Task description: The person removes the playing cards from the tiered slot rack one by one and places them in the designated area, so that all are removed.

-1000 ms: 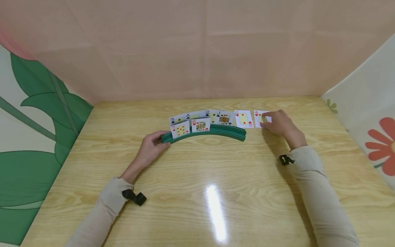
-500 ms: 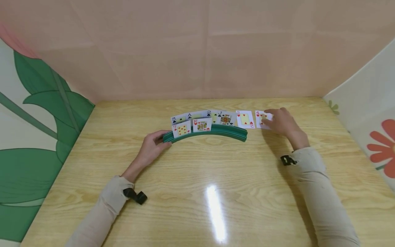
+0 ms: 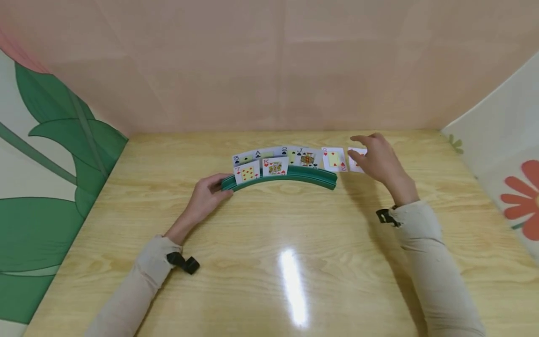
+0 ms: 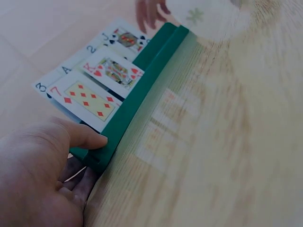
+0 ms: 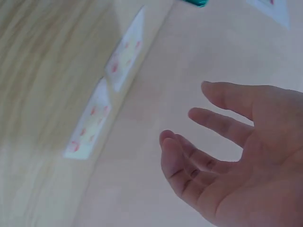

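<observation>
Standing on the counter (image 3: 236, 262): one curved green card rack (image 3: 313, 177), its left end held in the grip of the left hand (image 3: 206, 194), thumb on the near side. Far row, overlapping: black three (image 3: 245, 159), black ace (image 3: 267, 153), black two (image 3: 291, 156), jack (image 3: 307, 159). Near row: seven of diamonds (image 3: 247, 173), left; king of hearts (image 3: 275, 166), right. Lying flat, right of the rack: two of hearts (image 3: 334, 159), then another red card (image 5: 89, 124), partly hidden in the head view by the right hand (image 3: 381, 159), raised above it, grip wide, thumb and fingers apart.
</observation>
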### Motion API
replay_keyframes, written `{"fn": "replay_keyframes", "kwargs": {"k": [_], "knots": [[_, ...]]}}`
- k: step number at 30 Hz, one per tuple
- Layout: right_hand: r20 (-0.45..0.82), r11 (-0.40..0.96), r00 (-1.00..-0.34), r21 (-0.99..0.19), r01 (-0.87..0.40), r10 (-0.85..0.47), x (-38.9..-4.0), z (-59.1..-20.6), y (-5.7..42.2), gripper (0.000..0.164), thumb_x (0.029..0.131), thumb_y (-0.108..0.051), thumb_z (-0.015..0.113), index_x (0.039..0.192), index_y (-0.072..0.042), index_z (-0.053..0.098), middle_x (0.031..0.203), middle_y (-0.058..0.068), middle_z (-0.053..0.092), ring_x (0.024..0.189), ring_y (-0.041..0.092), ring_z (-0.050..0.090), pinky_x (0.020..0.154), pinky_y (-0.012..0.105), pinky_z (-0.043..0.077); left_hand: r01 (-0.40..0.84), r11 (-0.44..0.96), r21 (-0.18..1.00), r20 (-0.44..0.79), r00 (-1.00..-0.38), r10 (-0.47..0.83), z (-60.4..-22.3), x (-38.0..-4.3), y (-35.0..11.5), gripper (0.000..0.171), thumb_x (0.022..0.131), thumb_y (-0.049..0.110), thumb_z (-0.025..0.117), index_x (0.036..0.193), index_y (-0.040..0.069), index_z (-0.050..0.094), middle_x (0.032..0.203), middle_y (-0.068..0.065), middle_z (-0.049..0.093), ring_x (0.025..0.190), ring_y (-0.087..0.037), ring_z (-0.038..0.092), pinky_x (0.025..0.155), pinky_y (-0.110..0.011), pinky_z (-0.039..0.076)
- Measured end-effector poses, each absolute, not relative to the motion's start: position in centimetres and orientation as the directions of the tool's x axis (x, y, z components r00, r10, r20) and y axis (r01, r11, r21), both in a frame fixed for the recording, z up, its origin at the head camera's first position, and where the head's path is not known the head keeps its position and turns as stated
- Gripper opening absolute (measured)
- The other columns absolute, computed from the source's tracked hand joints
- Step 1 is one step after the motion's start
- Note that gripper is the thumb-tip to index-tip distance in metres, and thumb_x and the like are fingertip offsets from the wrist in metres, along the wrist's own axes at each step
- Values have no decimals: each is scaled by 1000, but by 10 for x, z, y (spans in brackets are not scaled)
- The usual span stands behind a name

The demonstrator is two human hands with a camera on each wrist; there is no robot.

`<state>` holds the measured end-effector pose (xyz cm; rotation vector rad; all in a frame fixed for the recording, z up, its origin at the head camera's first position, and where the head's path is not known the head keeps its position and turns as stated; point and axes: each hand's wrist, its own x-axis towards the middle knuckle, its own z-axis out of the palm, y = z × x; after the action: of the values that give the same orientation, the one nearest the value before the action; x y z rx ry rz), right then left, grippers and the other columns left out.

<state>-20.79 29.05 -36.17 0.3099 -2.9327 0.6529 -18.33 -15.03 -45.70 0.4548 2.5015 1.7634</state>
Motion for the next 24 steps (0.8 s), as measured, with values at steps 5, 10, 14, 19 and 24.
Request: {"fn": "replay_keyframes", "kwargs": {"k": [5,10,14,19,24], "knots": [[237,859,-957,-441,-260,-168,-203,-352,278,42,100,-20,60,135,3,57,126,34,51,84,38,59,74,53,47,203,308,929,122,-957,262,-456,-185,-150,37,89,3,72,126,5,67,125,-14,66,112,-24,64,96,-36,52],[293,825,-942,-482,-295,-165,-202,-351,267,39,100,-17,59,133,2,58,126,31,54,89,37,61,74,51,49,191,311,931,107,-957,269,-455,-186,-151,39,90,3,72,129,3,65,130,-15,63,116,-26,61,100,-40,50],[339,803,-923,-491,-338,-182,-203,-347,255,36,100,-17,58,131,1,61,124,28,57,92,38,62,78,53,49,188,314,931,98,-955,281,-446,-182,-151,40,91,2,70,130,1,63,131,-17,62,117,-27,60,101,-40,49],[365,793,-906,-476,-380,-215,-199,-336,236,33,101,-16,57,129,0,63,125,26,58,101,39,58,82,54,51,207,296,932,121,-951,286,-457,-185,-151,38,91,3,71,128,4,65,128,-14,64,114,-24,62,97,-35,52],[398,780,-883,-457,-427,-250,-195,-328,214,32,100,-15,60,127,0,64,126,24,59,101,36,58,80,51,53,216,309,926,126,-950,285,-457,-185,-149,37,91,3,71,128,5,65,127,-13,64,113,-23,63,95,-34,52]]}}
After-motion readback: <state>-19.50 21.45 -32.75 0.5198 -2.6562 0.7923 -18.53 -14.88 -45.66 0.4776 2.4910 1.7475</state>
